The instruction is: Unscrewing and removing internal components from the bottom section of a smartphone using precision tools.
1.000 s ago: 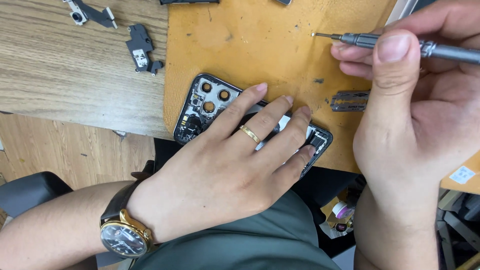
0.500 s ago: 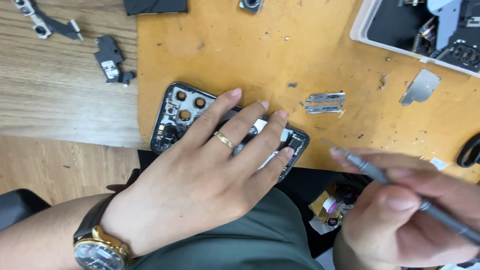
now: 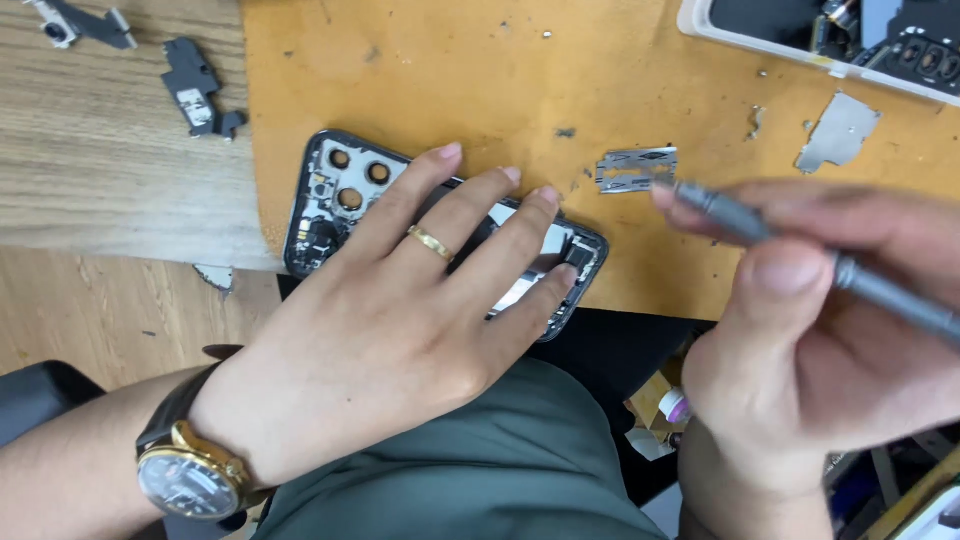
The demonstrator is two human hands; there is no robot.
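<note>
Fingers of the left hand [image 3: 400,320] press flat the thin, stiff, fragile opened phone [image 3: 340,195]; right hand [image 3: 830,340] pinches a slim screwdriver [image 3: 800,255].

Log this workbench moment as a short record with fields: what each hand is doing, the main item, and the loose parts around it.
Left hand: flat on the opened phone, fingers spread across it; gold ring, wristwatch
Right hand: holds a grey screwdriver, blurred, tip near the perforated metal plate
Opened phone: back off, camera holes showing, on the orange mat
Perforated metal plate: on the mat, right of the phone
Metal shield: on the mat, upper right
Dark bracket parts: on the wooden bench
</note>
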